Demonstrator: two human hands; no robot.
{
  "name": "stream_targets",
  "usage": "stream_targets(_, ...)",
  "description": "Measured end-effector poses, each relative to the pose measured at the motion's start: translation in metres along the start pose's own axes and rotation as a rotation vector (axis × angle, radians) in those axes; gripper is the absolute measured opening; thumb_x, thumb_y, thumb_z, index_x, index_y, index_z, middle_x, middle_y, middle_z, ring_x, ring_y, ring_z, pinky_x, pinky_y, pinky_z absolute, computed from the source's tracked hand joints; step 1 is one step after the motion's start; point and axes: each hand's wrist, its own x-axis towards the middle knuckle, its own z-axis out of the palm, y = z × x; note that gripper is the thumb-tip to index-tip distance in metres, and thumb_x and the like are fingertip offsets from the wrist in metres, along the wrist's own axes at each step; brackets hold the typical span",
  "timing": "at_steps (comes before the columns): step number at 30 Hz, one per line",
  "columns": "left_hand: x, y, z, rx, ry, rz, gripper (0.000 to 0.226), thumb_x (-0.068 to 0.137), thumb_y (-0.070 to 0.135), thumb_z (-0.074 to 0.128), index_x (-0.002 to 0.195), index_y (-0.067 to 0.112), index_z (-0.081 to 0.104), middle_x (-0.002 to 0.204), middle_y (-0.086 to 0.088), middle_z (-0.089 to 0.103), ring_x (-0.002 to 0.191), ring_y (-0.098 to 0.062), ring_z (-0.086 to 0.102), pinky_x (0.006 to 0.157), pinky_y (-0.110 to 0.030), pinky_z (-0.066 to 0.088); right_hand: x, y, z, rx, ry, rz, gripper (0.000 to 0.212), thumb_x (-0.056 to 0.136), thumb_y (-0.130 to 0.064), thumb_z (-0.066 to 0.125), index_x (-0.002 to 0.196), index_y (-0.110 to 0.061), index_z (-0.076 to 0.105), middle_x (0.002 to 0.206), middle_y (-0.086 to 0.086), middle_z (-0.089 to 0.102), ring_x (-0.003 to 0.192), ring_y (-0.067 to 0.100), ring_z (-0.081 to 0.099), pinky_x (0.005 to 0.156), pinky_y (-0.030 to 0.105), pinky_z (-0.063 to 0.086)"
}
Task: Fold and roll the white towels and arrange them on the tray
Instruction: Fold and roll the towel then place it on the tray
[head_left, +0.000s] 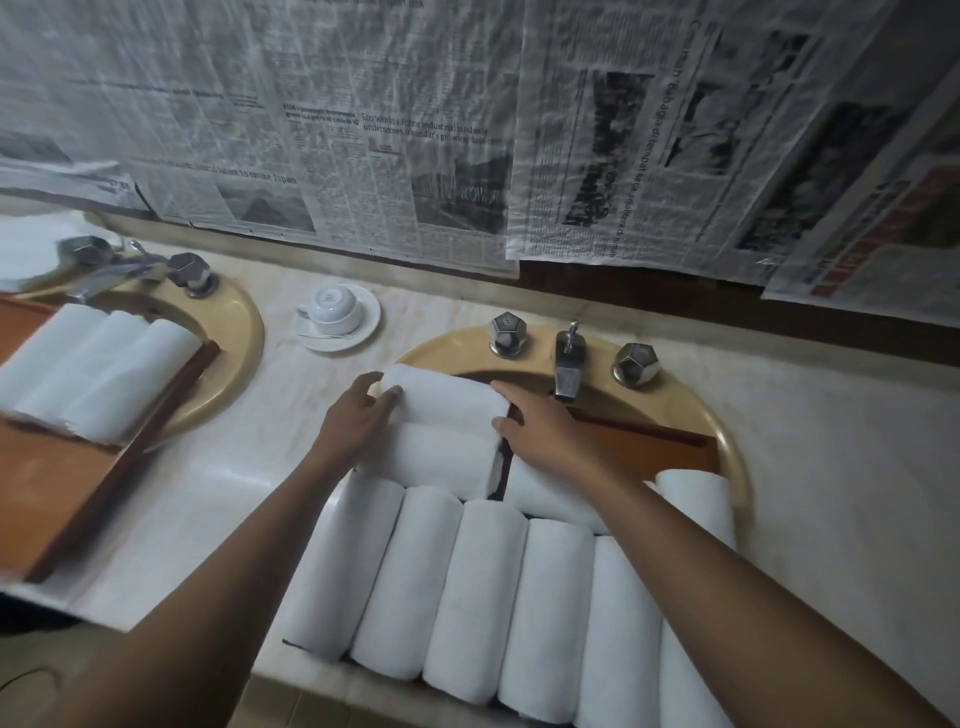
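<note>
A wooden tray (649, 441) lies across the right sink and holds several rolled white towels (467, 582) side by side in a front row. Behind them lie further rolls crosswise. The farthest one, a rolled towel (447, 397), sits at the tray's far left end. My left hand (358, 415) grips its left end, thumb on top. My right hand (540, 428) rests on its right end with fingers spread. A second crosswise roll (431, 460) lies just in front of it.
A second wooden tray (57, 483) with three rolled towels (93, 369) sits over the left sink. An upturned white cup on a saucer (335, 317) stands between the sinks. Metal taps (569, 364) rise behind the right basin. Newspaper covers the wall.
</note>
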Motion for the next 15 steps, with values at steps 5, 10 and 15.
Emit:
stream_targets(5,-0.053,-0.017,-0.001,0.065,0.175,0.049,0.061,0.099,0.046,0.061,0.152,0.024,0.043,0.136,-0.013,0.056,0.126,-0.027,0.056,0.096,-0.038,0.043,-0.016,-0.002,0.022,-0.150,0.259,-0.207,0.052,0.098,-0.020,0.059,0.150,-0.025,0.050,0.148,0.008,0.041,0.136,0.028,0.038,0.112,0.035,0.031)
stream_targets(10,-0.112,-0.051,-0.003,0.089,0.118,-0.088,0.066,0.095,0.049,0.064,0.153,0.026,0.041,0.140,-0.014,0.054,0.129,-0.029,0.054,0.099,-0.042,0.043,0.015,-0.035,0.017,-0.384,0.093,-0.352,0.061,0.101,-0.027,0.056,0.159,-0.031,0.034,0.167,0.011,0.021,0.148,0.034,0.023,0.120,0.048,0.026)
stream_targets(15,-0.152,-0.069,0.009,0.188,0.121,-0.089,0.074,0.090,0.056,0.066,0.153,0.033,0.037,0.141,-0.008,0.053,0.130,-0.028,0.050,0.102,-0.046,0.044,0.054,-0.062,0.022,-0.541,-0.197,-0.281,0.066,0.104,-0.029,0.048,0.160,-0.043,0.016,0.161,0.004,0.026,0.142,0.034,0.033,0.113,0.054,0.034)
